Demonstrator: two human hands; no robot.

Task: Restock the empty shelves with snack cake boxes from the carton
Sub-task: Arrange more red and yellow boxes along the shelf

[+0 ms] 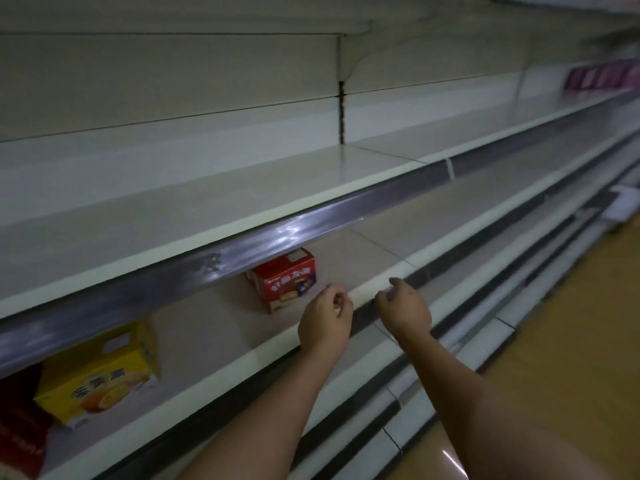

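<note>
Your left hand (325, 315) and right hand (403, 306) reach forward side by side over the front lip of the cream-coloured metal shelf (367, 291), well apart from one another across a short stretch of its dark price rail. The fingers (341, 299) of the left hand are loosely curled toward the palm and hold nothing that can be seen; those of the right hand are bent downward over the shelf edge, and whether they pinch the rail or merely hang above it cannot be told. Just beyond the left hand, set back on the same shelf, stands the red cardboard snack cake box (285, 278), upright and turned at an angle so that one corner faces you; neither hand touches it. Further left on that shelf stands a larger yellow cardboard snack cake box (100, 375), printed with pictures of cakes, and beside it at the frame's edge a dark red package (20, 417) is only partly visible. The shelf above, a pale metal board with a glossy grey price strip (242, 252), overhangs both boxes and hides their tops. Far right, on the upper level, a blurred row of purple packages (602, 76) can be made out. A wood-toned floor (571, 341) runs along the base of the shelving. The carton does not appear in this view.
</note>
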